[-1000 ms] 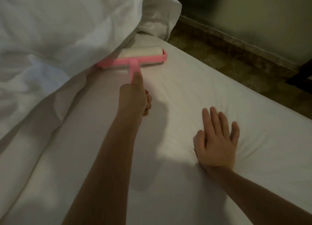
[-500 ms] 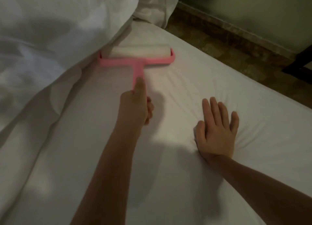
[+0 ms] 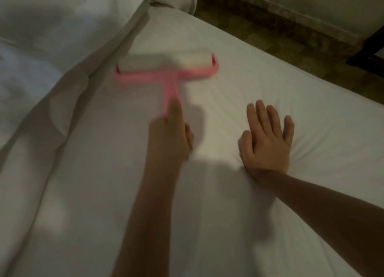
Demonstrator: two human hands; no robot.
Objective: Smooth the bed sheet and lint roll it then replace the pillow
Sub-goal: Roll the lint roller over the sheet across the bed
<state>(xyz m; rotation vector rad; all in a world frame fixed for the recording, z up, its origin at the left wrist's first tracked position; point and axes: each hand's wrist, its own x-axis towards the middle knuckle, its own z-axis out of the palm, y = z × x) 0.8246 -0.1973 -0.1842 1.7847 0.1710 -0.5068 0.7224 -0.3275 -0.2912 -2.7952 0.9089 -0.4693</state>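
Two hands on the bed sheet. White sheet runs under both palms and on past the fingertips to the mattress edge, with shallow creases fanning out round the right palm. Bunched white bedding is heaped to the left of the left hand, its edge lying on the sheet. Floor shows beyond the bed edge, ahead and right of the right fingers.

Lint roller: pink T-frame, white roll, on the sheet just ahead of the left hand, roll crosswise, blurred. Left fingers are curled round the pink handle, one digit laid straight along its top. Right hand is flat, palm down, fingers straight and slightly spread, pressing the sheet, apart from the roller.
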